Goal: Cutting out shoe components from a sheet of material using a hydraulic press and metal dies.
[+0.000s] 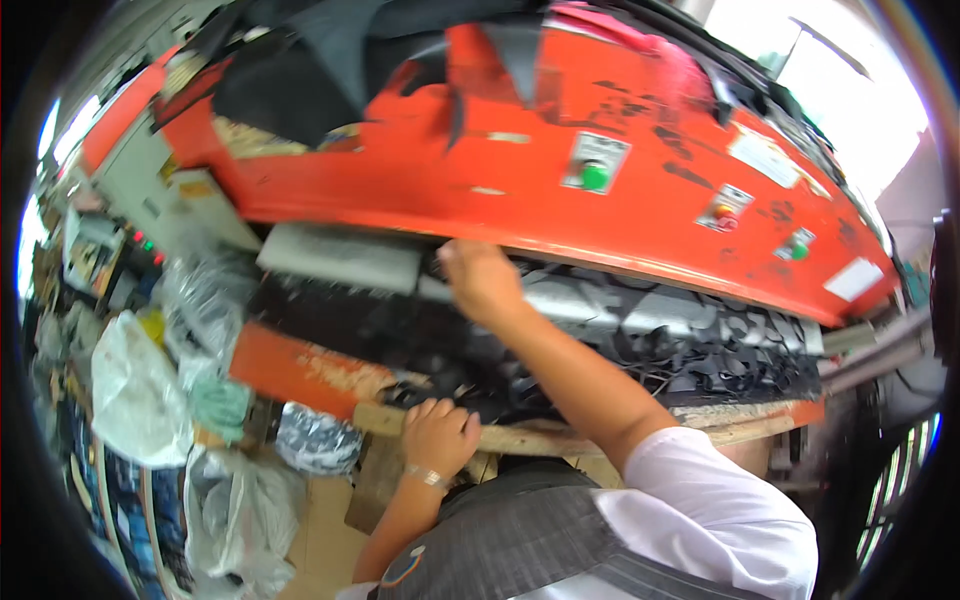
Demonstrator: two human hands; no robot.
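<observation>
My right hand reaches across to the lower edge of a large orange machine. Its fingers are bent and blurred, so what they hold, if anything, cannot be seen. Just left of them lies a grey flat piece under the machine's edge. Beneath the right arm stretches a dark bed strewn with black cut scraps. My left hand rests on the wooden rail along the near side, fingers laid over it and thumb apart, with nothing visible in it.
Black sheets drape over the machine's top, beside a pink cloth. A green button and a red one sit on its front. Filled plastic bags crowd the floor at left. A clear bundle lies below the orange ledge.
</observation>
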